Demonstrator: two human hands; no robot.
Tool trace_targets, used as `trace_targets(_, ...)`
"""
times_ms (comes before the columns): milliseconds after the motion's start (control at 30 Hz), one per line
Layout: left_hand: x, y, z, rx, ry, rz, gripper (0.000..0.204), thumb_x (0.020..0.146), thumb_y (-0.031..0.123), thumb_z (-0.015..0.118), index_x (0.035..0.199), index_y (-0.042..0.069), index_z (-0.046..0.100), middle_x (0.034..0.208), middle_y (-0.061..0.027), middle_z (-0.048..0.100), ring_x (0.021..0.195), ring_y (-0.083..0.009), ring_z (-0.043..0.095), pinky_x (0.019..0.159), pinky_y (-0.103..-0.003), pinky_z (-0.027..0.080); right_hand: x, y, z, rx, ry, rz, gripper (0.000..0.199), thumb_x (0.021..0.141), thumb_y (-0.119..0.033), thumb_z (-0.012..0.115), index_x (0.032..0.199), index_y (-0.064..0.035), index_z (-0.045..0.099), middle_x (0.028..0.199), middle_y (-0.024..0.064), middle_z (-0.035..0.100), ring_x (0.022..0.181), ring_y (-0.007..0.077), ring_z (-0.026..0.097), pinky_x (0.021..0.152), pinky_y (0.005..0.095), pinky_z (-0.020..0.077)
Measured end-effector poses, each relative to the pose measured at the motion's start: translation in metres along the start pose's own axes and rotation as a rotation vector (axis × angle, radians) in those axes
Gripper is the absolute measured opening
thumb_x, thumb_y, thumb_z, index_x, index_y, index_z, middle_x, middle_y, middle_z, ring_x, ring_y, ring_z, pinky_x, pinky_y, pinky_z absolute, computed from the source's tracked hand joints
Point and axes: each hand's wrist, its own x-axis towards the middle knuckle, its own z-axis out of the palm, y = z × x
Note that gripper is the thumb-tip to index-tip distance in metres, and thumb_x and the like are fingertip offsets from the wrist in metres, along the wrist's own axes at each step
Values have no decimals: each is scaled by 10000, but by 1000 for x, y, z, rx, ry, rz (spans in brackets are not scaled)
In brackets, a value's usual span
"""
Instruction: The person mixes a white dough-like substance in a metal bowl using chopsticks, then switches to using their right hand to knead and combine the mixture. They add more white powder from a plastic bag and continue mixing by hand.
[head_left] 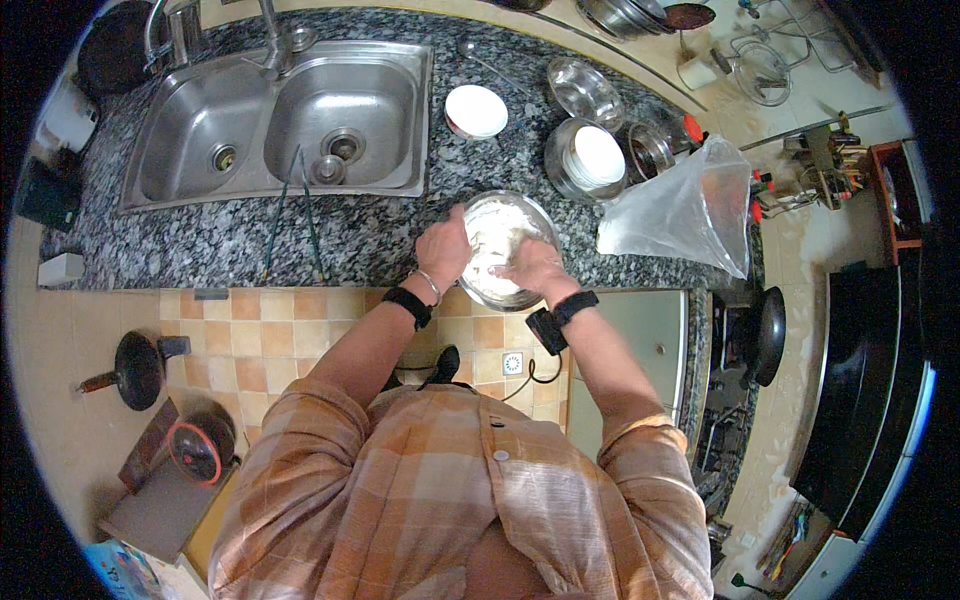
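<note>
A steel mixing bowl stands at the counter's front edge with white, floury dough in it. My left hand holds the bowl at its left rim, the fingertips partly hidden. Inside the bowl, my right hand is pressed into the dough with its fingers curled, some of them covered by the white mass. Behind the bowl sits a white round bowl. To its right, small white bowls are stacked in a metal basin, near a clear plastic bag.
A double steel sink is set in the dark granite counter on the left. Two thin dark sticks lean from the sink over the counter's edge. Another metal bowl and a long-handled ladle lie farther back.
</note>
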Motion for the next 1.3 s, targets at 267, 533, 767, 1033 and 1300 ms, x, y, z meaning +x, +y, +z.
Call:
trace_targets(267, 0, -2, -2, 1, -36, 5, 332, 871, 114, 460, 1181, 9, 521, 702, -243, 638, 659, -416, 642, 585, -520, 512, 13, -12, 24, -21, 198, -27, 455, 728, -278, 749, 1049, -21, 555, 924, 212, 672, 879, 349, 665, 770, 425, 539)
trace_targets(533, 1, -4, 3, -8, -14, 4, 332, 886, 132, 450, 1178, -9, 520, 687, -232, 638, 630, -403, 639, 575, -514, 513, 14, -1, 17, -244, 255, -219, 319, 862, -202, 563, 1065, 37, 499, 932, 224, 645, 820, 368, 657, 705, 443, 535)
trace_targets(767, -4, -2, 2, -8, -34, -24, 342, 869, 130, 475, 1180, -6, 519, 686, -242, 634, 627, -412, 635, 582, -513, 511, 21, -19, 31, -115, 8, -374, 274, 914, -108, 360, 1013, 40, 567, 970, 242, 656, 909, 385, 648, 761, 458, 525)
trace_targets(1033, -2, -3, 2, -5, -36, -28, 356, 851, 121, 498, 1188, 8, 514, 695, -240, 639, 643, -409, 640, 594, -513, 516, 3, -20, 17, 102, 93, -367, 301, 785, -178, 646, 1017, 5, 589, 950, 256, 645, 929, 399, 627, 848, 462, 492)
trace_targets(1300, -5, -1, 3, 5, -4, -36, 354, 844, 105, 492, 1180, 0, 533, 665, -218, 637, 612, -393, 635, 561, -486, 504, 19, 15, 6, -52, 72, -116, 551, 809, -357, 675, 1232, -32, 539, 1039, 219, 649, 973, 341, 636, 844, 403, 510)
